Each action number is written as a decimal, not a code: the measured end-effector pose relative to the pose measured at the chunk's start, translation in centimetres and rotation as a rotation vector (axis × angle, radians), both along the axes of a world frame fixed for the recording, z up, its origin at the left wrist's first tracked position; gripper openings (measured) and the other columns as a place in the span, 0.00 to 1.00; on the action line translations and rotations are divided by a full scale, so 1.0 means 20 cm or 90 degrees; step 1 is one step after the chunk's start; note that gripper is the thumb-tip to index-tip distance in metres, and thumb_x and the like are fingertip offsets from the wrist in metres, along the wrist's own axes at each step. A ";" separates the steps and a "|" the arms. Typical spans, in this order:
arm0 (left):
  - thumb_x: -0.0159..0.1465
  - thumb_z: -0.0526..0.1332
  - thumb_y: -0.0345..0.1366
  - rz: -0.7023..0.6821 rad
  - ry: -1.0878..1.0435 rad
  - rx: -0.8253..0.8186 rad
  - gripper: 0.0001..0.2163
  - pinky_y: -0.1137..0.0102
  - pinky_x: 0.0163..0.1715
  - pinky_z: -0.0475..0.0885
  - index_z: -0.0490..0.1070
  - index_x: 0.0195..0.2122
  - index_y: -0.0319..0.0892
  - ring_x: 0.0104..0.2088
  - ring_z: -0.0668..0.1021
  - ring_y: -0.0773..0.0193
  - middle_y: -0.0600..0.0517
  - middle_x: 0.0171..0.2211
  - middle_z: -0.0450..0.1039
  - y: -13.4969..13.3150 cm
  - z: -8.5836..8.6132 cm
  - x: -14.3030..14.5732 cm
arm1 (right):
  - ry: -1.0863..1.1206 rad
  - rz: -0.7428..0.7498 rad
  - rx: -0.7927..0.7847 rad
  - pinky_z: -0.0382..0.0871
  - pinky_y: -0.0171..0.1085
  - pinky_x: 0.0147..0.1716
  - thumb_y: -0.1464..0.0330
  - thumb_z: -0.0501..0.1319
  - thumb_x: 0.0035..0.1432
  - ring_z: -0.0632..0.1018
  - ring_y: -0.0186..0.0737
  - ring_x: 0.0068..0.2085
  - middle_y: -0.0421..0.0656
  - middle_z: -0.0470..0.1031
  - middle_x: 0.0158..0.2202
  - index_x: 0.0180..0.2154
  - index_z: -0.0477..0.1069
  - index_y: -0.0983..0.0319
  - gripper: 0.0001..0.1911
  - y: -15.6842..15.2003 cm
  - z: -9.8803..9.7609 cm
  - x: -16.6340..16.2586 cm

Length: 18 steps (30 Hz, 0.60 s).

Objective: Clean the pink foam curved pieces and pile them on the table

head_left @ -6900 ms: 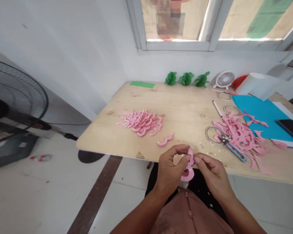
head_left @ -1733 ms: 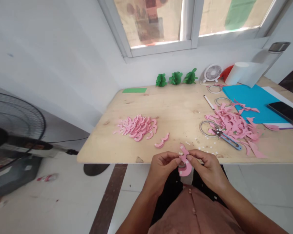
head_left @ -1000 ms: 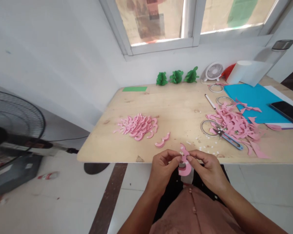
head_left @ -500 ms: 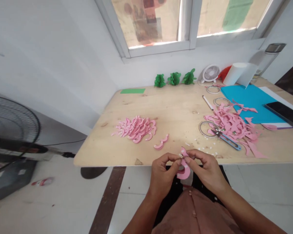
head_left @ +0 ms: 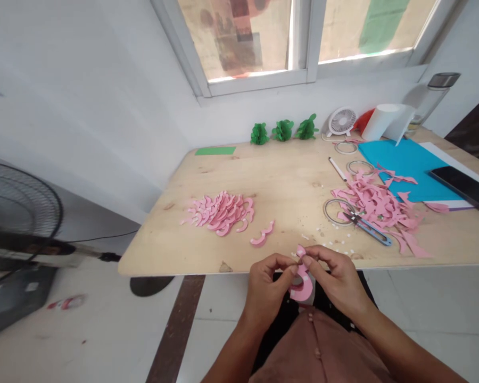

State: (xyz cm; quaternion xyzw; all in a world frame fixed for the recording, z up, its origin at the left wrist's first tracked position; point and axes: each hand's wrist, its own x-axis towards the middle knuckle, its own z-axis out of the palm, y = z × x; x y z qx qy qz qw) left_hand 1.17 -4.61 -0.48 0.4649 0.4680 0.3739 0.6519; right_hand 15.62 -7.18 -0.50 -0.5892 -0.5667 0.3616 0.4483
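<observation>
At the lower centre of the frame, your left hand (head_left: 266, 283) and right hand (head_left: 337, 279) pinch the curved pink paper piece (head_left: 304, 292), fingertips close together. You seem to be working its narrow upper part; the next move calls for light, steady pressure.

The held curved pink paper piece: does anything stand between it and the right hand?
Nothing visible does: the right hand pinches the curved pink paper piece near its upper end. The left hand is at its other side.
</observation>
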 end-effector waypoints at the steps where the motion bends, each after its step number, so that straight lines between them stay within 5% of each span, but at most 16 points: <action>1: 0.51 0.66 0.36 -0.001 0.004 0.000 0.07 0.72 0.25 0.72 0.74 0.24 0.37 0.22 0.75 0.66 0.52 0.21 0.73 0.00 0.00 0.00 | -0.004 -0.002 0.002 0.69 0.33 0.32 0.63 0.55 0.59 0.76 0.39 0.31 0.41 0.76 0.27 0.29 0.74 0.62 0.13 0.00 0.00 0.00; 10: 0.55 0.64 0.37 -0.054 0.032 0.080 0.09 0.66 0.40 0.72 0.76 0.35 0.38 0.36 0.77 0.59 0.46 0.33 0.78 0.04 0.03 -0.02 | 0.001 0.024 -0.027 0.68 0.33 0.30 0.61 0.54 0.60 0.75 0.38 0.29 0.41 0.76 0.26 0.29 0.75 0.63 0.16 -0.02 0.03 0.00; 18: 0.56 0.62 0.32 -0.018 0.177 0.257 0.04 0.70 0.35 0.70 0.75 0.28 0.40 0.31 0.76 0.62 0.50 0.28 0.76 0.05 0.08 0.02 | 0.021 0.031 -0.044 0.68 0.34 0.30 0.65 0.55 0.59 0.75 0.38 0.29 0.41 0.76 0.26 0.29 0.75 0.63 0.14 -0.02 0.02 0.01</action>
